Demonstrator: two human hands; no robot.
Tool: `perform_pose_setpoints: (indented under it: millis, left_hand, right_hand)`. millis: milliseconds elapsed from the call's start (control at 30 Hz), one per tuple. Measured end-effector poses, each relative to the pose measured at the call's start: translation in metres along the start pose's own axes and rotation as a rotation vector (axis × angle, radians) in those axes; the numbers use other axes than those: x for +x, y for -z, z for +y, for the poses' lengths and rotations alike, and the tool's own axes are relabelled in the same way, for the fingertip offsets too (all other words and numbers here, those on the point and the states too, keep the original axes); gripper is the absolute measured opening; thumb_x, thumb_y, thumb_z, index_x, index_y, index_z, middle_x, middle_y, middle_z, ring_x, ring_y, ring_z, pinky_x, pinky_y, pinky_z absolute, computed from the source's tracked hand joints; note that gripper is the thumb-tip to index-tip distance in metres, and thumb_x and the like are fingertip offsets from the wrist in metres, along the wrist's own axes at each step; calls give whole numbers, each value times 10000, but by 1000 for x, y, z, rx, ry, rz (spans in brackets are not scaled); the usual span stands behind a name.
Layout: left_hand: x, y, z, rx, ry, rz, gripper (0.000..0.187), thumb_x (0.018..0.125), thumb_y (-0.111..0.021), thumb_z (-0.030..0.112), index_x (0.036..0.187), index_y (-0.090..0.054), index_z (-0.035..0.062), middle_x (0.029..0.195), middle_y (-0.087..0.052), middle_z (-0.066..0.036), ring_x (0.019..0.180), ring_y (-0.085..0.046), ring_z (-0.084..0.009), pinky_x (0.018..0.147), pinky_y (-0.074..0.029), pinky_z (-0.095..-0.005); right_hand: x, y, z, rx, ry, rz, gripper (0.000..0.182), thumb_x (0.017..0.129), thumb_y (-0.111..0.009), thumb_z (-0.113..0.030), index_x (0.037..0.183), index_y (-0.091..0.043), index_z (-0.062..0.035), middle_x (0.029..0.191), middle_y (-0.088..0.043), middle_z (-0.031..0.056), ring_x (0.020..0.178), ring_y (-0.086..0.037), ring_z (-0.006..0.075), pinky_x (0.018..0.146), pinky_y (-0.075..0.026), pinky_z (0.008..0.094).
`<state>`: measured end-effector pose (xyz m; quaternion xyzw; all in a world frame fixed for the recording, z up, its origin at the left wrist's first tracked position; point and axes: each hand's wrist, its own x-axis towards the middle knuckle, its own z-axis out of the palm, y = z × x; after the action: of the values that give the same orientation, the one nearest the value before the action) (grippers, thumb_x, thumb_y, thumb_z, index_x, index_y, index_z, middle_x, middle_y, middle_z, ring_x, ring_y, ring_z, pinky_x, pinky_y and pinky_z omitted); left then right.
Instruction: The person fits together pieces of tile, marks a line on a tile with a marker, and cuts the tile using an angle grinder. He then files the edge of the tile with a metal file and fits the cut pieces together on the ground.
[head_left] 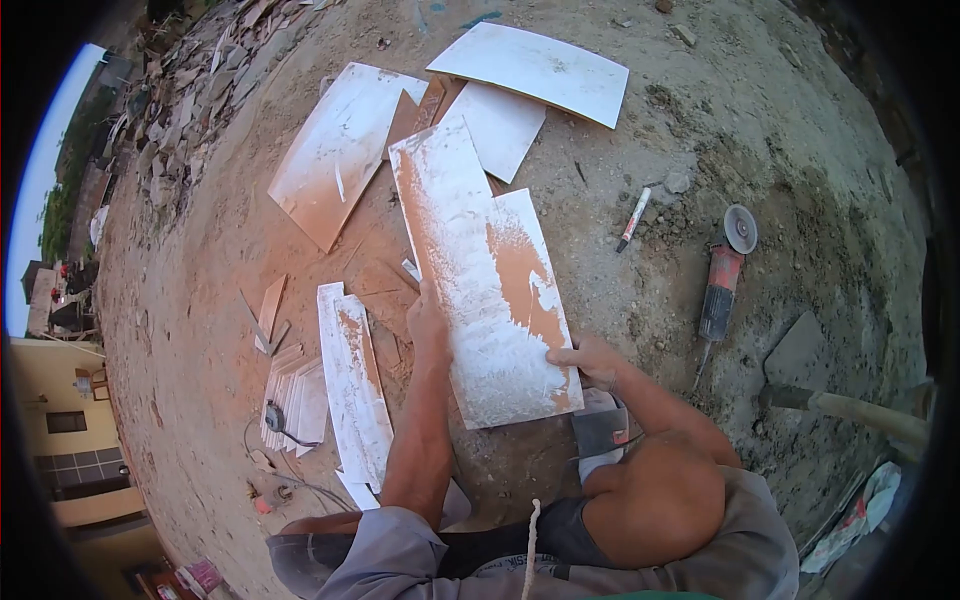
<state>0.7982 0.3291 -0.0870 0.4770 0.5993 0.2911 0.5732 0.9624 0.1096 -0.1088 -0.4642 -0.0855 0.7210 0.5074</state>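
A large white tile piece (470, 290), notched at its upper right and smeared with orange dust, is held up in front of me. My left hand (428, 322) grips its left edge, with the fingers mostly hidden behind it. At the lower right edge my right hand (585, 360) holds it, thumb on the face. Beyond its top lie white tiles (535, 70), (340, 150) on the dirt. A long narrow tile strip (352, 385) rests left of my left forearm.
An angle grinder (722, 280) and a marker (635, 218) lie on the ground at right, near a wooden handle (860, 412). Stacked tile strips (290, 395), a cable and a small round object (275, 415) are at left. Rubble (190, 120) lies at upper left.
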Motion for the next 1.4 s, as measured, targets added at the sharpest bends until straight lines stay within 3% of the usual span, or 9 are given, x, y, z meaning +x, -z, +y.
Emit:
perform_pose_setpoints:
  millis: [133,300,433,800,900,1000,1033,1200,1400]
  left_hand:
    - [43,-30,39,-5,-39,-170,382,990,-553,390,912,-661,33,745,-545,5,680,-511,-99,592,-406,-267]
    - [37,-56,136,-48,-76,-354,532,978,-567,378,1298,-538,-46,1256,-604,-148,1127,-601,-215,903,-475,-330]
    - [60,3,145,55,-328,-101,511,987,-543,396,1297,-541,-11,1244,-612,-133,1143,-592,-229,930,-467,-362]
    - [7,279,32,264,-33,592,325,916,-625,394,940,-668,73,870,-631,-10,826,-596,-118,669,-430,-275]
    - [-27,301,-28,774,-42,612,583,865,-624,461,1136,-641,-54,1131,-649,-275,1080,-607,-410,910,-458,-457]
    - [-38,291,-108,1119,-163,733,694,756,-762,451,1241,-592,-16,1160,-637,-257,1120,-592,-397,975,-452,-423]
    - [-46,281,-106,980,-6,555,796,725,-784,469,1327,-527,17,1267,-582,-240,1216,-531,-368,1021,-409,-458]
    - [-60,249,-128,1192,218,528,958,690,-821,452,1445,-374,68,1457,-401,-205,1368,-349,-346,1092,-299,-545]
    - [-58,219,-137,1181,143,582,944,693,-826,433,1438,-388,53,1469,-376,-254,1359,-354,-413,1091,-323,-514]
  right_hand:
    - [5,-9,-21,-85,333,164,476,827,-736,-234,1198,-599,31,1080,-663,109,902,-665,183,771,-529,305]
    - [17,-13,-105,171,534,163,529,849,-697,-173,1254,-510,111,1120,-640,168,896,-678,217,765,-572,340]
    - [63,15,-145,194,638,168,491,870,-664,-142,1233,-502,147,1112,-636,200,914,-683,254,792,-578,368]
    - [190,57,-236,422,876,347,449,913,-601,-63,1314,-437,55,1219,-579,161,1076,-620,305,900,-555,449]
    - [230,80,-277,448,721,386,294,900,-630,-41,1168,-535,31,1110,-602,162,1022,-620,279,900,-557,428]
    - [247,79,-305,419,663,372,387,910,-590,-17,1249,-424,69,1189,-545,208,1089,-593,361,963,-547,486]
    - [246,75,-308,410,651,350,387,910,-590,-17,1249,-424,69,1189,-545,208,1089,-593,361,963,-547,486]
    - [222,61,-307,107,339,356,435,941,-540,-56,1311,-353,76,1279,-492,293,1044,-613,417,995,-534,491]
    - [192,69,-249,-447,358,392,438,956,-578,-322,1231,-516,14,1058,-670,188,913,-680,249,744,-555,314]
